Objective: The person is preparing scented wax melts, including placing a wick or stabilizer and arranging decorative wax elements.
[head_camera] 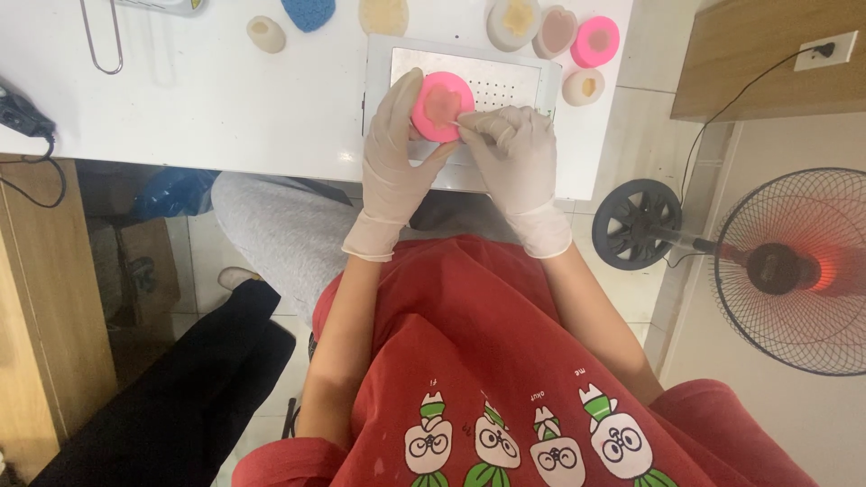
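- Two gloved hands meet over a grey metal box with a perforated top, which sits at the near edge of a white table.
- The left hand wraps its fingers around the side of a round pink mould, holding it tilted just above the box; the mould's hollow holds a pale, flesh-coloured filling.
- The right hand has its fingers curled tight, pinched on a thin tool whose tip touches the mould's right rim; the tool itself is too small to make out.
- Several other moulds lie along the far side of the table: a pink one, a grey one with yellowish filling, a heart-shaped one, a small cream one just beside the box, and another cream one well to the left.
- A blue sponge-like piece and a pale flat piece rest near the table's far edge.
- A wire loop lies on the left part of the table.
- A standing fan is on the floor to the right, its centre glowing red.
- The person wears a red shirt with cartoon prints.
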